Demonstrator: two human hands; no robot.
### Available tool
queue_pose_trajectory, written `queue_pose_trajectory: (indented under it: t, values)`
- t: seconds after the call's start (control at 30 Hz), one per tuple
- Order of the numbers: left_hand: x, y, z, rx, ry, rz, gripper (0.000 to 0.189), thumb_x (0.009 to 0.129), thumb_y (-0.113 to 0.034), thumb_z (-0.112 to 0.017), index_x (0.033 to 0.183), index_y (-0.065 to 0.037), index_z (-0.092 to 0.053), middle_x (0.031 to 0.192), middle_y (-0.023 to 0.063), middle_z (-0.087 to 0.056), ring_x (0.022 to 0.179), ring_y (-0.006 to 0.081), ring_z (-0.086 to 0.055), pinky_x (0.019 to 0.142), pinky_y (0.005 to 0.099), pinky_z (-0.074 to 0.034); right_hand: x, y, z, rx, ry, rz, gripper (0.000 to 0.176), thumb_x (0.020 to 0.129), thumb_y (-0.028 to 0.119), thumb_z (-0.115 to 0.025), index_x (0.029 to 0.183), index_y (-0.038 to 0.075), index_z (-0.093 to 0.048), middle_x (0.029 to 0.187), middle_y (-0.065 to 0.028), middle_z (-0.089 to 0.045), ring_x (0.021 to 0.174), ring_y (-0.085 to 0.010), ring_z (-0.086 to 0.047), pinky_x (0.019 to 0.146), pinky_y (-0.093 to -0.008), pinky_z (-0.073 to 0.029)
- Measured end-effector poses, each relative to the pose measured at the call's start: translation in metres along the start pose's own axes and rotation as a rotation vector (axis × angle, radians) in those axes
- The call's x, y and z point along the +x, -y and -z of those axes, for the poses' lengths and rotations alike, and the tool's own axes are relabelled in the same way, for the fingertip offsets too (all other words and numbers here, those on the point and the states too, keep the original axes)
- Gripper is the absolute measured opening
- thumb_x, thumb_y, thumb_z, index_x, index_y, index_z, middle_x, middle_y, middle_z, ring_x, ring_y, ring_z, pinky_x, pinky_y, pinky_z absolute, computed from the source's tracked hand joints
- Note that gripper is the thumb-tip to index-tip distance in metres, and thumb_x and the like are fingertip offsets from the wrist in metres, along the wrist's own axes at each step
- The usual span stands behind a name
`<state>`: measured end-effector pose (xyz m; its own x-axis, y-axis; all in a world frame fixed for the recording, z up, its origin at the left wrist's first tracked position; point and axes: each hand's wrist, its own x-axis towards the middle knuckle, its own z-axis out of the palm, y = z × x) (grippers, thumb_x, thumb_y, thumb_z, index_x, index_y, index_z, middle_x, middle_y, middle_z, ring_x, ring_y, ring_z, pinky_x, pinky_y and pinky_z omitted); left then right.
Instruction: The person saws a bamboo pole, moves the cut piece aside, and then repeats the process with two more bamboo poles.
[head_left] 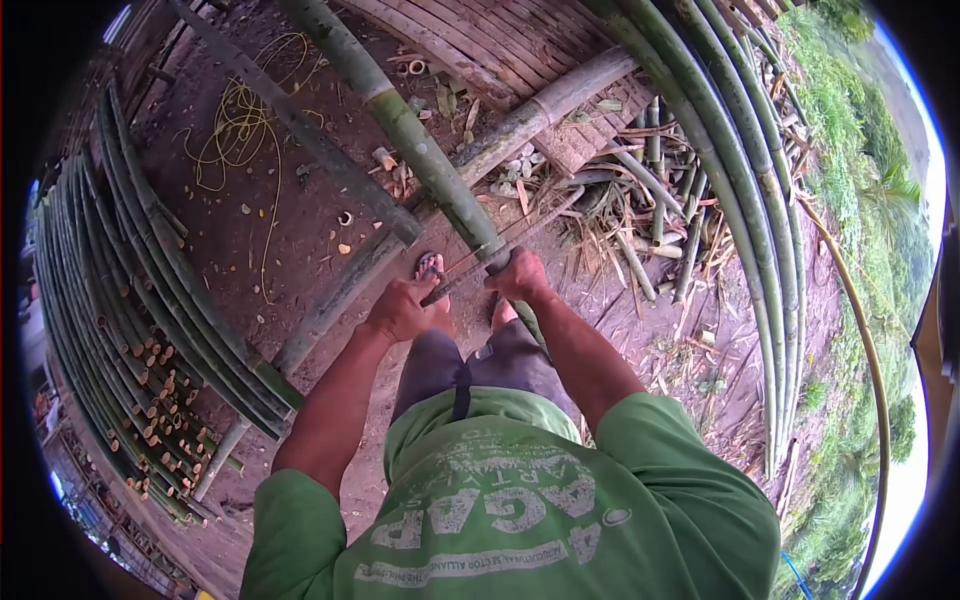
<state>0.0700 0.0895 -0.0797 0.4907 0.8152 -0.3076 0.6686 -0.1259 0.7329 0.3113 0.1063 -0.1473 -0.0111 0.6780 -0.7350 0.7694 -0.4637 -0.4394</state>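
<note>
A thick green bamboo pole (430, 175) slopes from the top of the view down toward my body and rests across a cross pole. My right hand (520, 275) is closed around it near its lower part. My left hand (402, 308) is closed on the near end of a long, narrow, brownish saw (540, 222). Its blade lies across the pole, just in front of my right hand, and extends to the upper right. The grip inside my left fist is mostly hidden.
Stacked bamboo poles (130, 300) lie at left, their cut ends toward me. More long poles (740, 150) curve down the right. Bamboo offcuts (655, 200) pile up beyond my right hand. A yellow cord (240, 125) is tangled on the dirt. A squared beam (320, 140) stands near my foot.
</note>
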Motion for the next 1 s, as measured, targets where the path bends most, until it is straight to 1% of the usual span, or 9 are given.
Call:
queue_pose_trajectory:
  t: [0.1,0.3,0.47,0.53,0.57,0.67,0.73,0.87,1.0]
  values:
    - [-0.003,0.001,0.002,0.007,0.012,-0.034,0.022,0.072,-0.013,-0.064,0.089,0.002,-0.063,0.082,0.0236,-0.064,0.079,0.0427,-0.062,0.073,0.0464,-0.052,0.006,-0.001,-0.002,-0.054,-0.062,-0.054,0.064,0.056,0.038,-0.079,0.098,-0.007,-0.062,0.094,-0.0243,-0.066,0.093,-0.0341,-0.066,0.081,-0.0413,-0.052]
    - [-0.101,-0.041,0.064,0.143,0.093,0.09,0.01,0.07,-0.009,-0.06,0.074,-0.001,-0.054,0.069,0.0211,-0.062,0.069,0.0427,-0.061,0.064,0.0498,-0.049,0.011,-0.012,-0.02,-0.04,-0.02,-0.006,0.064,0.056,0.038,-0.079,0.104,-0.003,-0.062,0.102,-0.0213,-0.066,0.097,-0.0335,-0.065,0.084,-0.0406,-0.051]
    - [-0.017,-0.006,0.008,0.054,-0.048,-0.019,0.012,0.071,-0.011,-0.059,0.08,-0.003,-0.057,0.069,0.0213,-0.062,0.069,0.0412,-0.063,0.066,0.0497,-0.051,-0.002,0.0,-0.006,-0.023,-0.027,-0.041,0.066,0.055,0.038,-0.08,0.104,-0.002,-0.062,0.1,-0.0205,-0.067,0.095,-0.0336,-0.065,0.084,-0.0392,-0.051]
    - [-0.018,-0.013,0.008,0.162,0.031,-0.003,0.014,0.071,-0.012,-0.059,0.083,-0.003,-0.058,0.071,0.0216,-0.062,0.071,0.041,-0.063,0.068,0.0492,-0.052,0.001,0.001,0.002,-0.006,0.01,-0.035,0.066,0.054,0.035,-0.079,0.107,-0.001,-0.063,0.1,-0.0195,-0.067,0.097,-0.0304,-0.065,0.089,-0.0364,-0.05]
    - [-0.022,-0.015,0.013,0.225,0.073,0.006,0.015,0.071,-0.012,-0.059,0.084,-0.004,-0.059,0.072,0.0217,-0.063,0.072,0.041,-0.063,0.068,0.049,-0.053,0.045,-0.043,-0.033,-0.061,0.062,0.078,0.067,0.053,0.036,-0.08,0.107,-0.001,-0.063,0.099,-0.0196,-0.067,0.095,-0.0304,-0.065,0.087,-0.0355,-0.05]
    - [-0.054,-0.012,0.037,0.211,0.044,0.045,0.015,0.072,-0.012,-0.058,0.086,-0.005,-0.059,0.072,0.0196,-0.063,0.072,0.0407,-0.063,0.065,0.0497,-0.052,0.033,-0.029,-0.008,-0.041,-0.094,-0.021,0.065,0.053,0.034,-0.081,0.105,-0.001,-0.064,0.097,-0.018,-0.068,0.091,-0.0292,-0.066,0.084,-0.035,-0.051]
    - [-0.074,0.001,0.064,0.222,0.007,-0.034,0.012,0.07,-0.011,-0.06,0.081,-0.006,-0.057,0.07,0.0186,-0.061,0.07,0.0402,-0.062,0.061,0.0488,-0.05,0.04,-0.039,0.006,0.162,0.016,0.007,0.061,0.053,0.029,-0.081,0.103,0.0,-0.064,0.094,-0.0132,-0.068,0.088,-0.0248,-0.065,0.082,-0.0338,-0.051]
    - [-0.075,-0.026,0.099,0.008,-0.066,-0.018,0.012,0.067,-0.009,-0.064,0.068,-0.007,-0.052,0.066,0.0164,-0.057,0.063,0.0381,-0.059,0.052,0.0434,-0.045,0.027,-0.037,0.028,0.115,-0.008,-0.008,0.061,0.051,0.029,-0.081,0.102,0.001,-0.064,0.091,-0.0137,-0.068,0.087,-0.0257,-0.065,0.082,-0.0344,-0.051]
    - [-0.075,-0.016,0.111,0.008,-0.343,-0.063,0.021,0.067,-0.006,-0.065,0.06,-0.006,-0.046,0.058,0.0147,-0.051,0.054,0.0334,-0.056,0.047,0.0374,-0.041,0.022,-0.055,0.044,0.128,-0.156,0.078,0.063,0.048,0.026,-0.082,0.102,0.001,-0.063,0.087,-0.0112,-0.067,0.078,-0.0234,-0.065,0.076,-0.0335,-0.052]
